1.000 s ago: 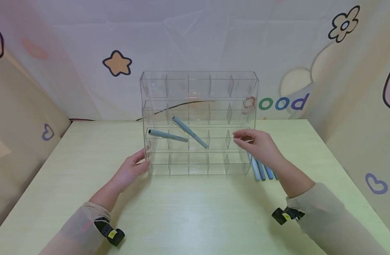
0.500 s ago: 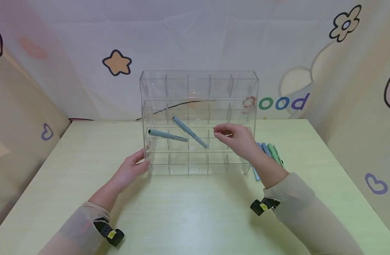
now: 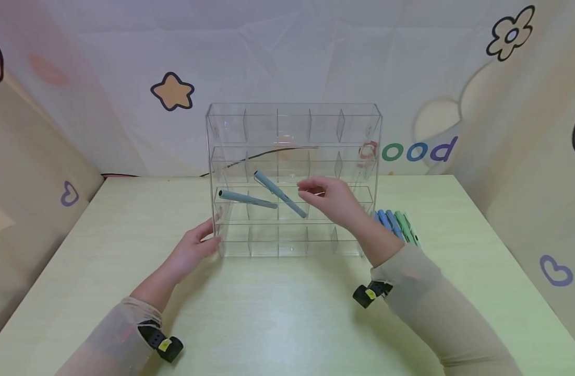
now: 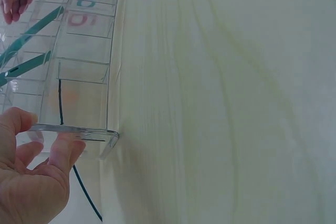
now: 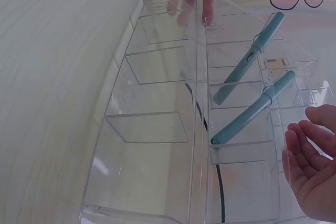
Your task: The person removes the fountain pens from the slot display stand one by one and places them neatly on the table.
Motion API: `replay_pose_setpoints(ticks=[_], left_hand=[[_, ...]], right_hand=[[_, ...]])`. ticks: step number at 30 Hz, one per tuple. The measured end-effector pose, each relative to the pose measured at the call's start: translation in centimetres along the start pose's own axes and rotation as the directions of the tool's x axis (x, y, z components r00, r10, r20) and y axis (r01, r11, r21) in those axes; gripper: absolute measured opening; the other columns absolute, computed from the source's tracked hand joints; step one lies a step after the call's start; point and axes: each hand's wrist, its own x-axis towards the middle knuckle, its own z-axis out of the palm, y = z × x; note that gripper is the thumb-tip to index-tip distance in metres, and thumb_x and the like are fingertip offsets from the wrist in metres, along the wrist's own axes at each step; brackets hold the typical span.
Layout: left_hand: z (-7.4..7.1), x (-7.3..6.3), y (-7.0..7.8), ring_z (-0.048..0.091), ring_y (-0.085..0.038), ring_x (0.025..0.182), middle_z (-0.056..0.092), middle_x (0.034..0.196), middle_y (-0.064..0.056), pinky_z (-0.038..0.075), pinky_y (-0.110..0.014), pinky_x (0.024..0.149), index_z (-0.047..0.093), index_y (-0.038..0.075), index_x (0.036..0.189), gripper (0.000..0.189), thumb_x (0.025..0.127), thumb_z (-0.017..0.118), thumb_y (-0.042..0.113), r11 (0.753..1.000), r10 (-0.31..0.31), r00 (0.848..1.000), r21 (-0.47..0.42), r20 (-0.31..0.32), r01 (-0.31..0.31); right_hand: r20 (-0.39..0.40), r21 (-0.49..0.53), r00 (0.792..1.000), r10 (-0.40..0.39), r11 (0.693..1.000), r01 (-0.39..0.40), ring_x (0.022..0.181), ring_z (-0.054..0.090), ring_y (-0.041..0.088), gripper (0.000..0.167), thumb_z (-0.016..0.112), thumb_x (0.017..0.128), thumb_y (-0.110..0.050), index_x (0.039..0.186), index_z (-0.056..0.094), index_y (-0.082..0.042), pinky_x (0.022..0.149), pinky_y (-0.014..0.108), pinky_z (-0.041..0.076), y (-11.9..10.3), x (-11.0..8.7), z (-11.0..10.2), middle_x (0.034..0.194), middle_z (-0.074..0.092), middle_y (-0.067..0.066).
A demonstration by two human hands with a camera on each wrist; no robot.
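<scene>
A clear acrylic rack (image 3: 292, 224) with rows of small compartments stands on the table. Two grey-blue pens lean at a slant in its third row: the left pen (image 3: 240, 198) lies nearly level, while the right pen (image 3: 279, 194) is steeper. My left hand (image 3: 198, 244) grips the rack's lower left side panel between thumb and fingers, as the left wrist view also shows. In front of the rack, just right of the steeper pen, is my right hand (image 3: 332, 201). Its fingers (image 5: 304, 153) are loosely bent with nothing between them, apart from both pens in the right wrist view.
Beside the rack's right side, several blue and green pens (image 3: 400, 224) lie in a row on the pale table (image 3: 287, 313), partly behind the right forearm. A printed curtain (image 3: 287, 62) hangs behind, with more cloth at both sides.
My right hand has moved left across the rack's front, from its right edge to near the steeper pen. The left hand and both leaning pens stay where they were.
</scene>
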Motion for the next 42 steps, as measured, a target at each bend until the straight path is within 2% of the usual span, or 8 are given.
replay_pose_setpoints(ticks=[9, 24, 31, 37, 42], left_hand=[[0.0, 0.1, 0.0, 0.03, -0.037, 0.131, 0.029, 0.146, -0.024, 0.035, -0.052, 0.099, 0.021, 0.012, 0.149, 0.058, 0.097, 0.047, 0.012, 1.0, -0.011, 1.0, 0.004, 0.0, 0.011], [0.1, 0.0, 0.0, 0.027, -0.035, 0.133, 0.029, 0.146, -0.023, 0.033, -0.051, 0.1, 0.022, 0.012, 0.149, 0.058, 0.097, 0.048, 0.012, 1.0, -0.01, 1.0, 0.006, -0.006, 0.01], [0.0, 0.0, -0.2, 0.032, -0.035, 0.131, 0.029, 0.147, -0.022, 0.036, -0.05, 0.098, 0.022, 0.014, 0.149, 0.057, 0.097, 0.047, 0.012, 1.0, -0.019, 1.0, 0.001, -0.005, 0.019], [0.0, 0.0, -0.2, 0.038, -0.034, 0.126, 0.031, 0.145, -0.023, 0.039, -0.048, 0.096, 0.022, 0.014, 0.149, 0.058, 0.097, 0.047, 0.011, 1.0, -0.018, 1.0, -0.007, -0.008, 0.018], [0.0, 0.0, -0.1, 0.037, -0.035, 0.128, 0.031, 0.146, -0.023, 0.037, -0.049, 0.097, 0.022, 0.013, 0.149, 0.058, 0.097, 0.047, 0.011, 1.0, -0.019, 1.0, -0.008, -0.009, 0.019]], right_hand=[[0.023, -0.001, 0.999, -0.026, 1.0, 0.026, 0.095, 0.06, 0.021, 0.027, 0.062, 0.09, -0.014, 0.115, 0.064, -0.004, 0.081, 0.033, 0.05, -0.3, 1.1, 0.9, 0.104, 0.065, 0.008], [0.019, -0.019, 0.999, -0.027, 0.999, 0.027, 0.105, 0.058, 0.019, 0.033, 0.063, 0.09, -0.017, 0.122, 0.062, -0.007, 0.088, 0.033, 0.048, -1.0, 2.2, 2.8, 0.116, 0.063, 0.006], [0.011, -0.094, 0.998, -0.064, 0.994, 0.065, 0.099, 0.059, 0.018, 0.03, 0.065, 0.089, -0.015, 0.118, 0.064, -0.005, 0.087, 0.033, 0.048, -1.5, 2.6, 3.7, 0.107, 0.065, 0.005], [0.02, -0.181, 0.998, -0.061, 0.982, 0.063, 0.093, 0.057, 0.017, 0.022, 0.066, 0.088, -0.016, 0.108, 0.069, -0.008, 0.081, 0.032, 0.049, -1.7, 2.8, 4.3, 0.097, 0.062, 0.002], [0.002, -0.17, 0.997, -0.078, 0.982, 0.077, 0.092, 0.058, 0.016, 0.022, 0.066, 0.088, -0.017, 0.108, 0.069, -0.008, 0.08, 0.03, 0.05, -1.9, 2.5, 4.0, 0.098, 0.061, 0.002]])
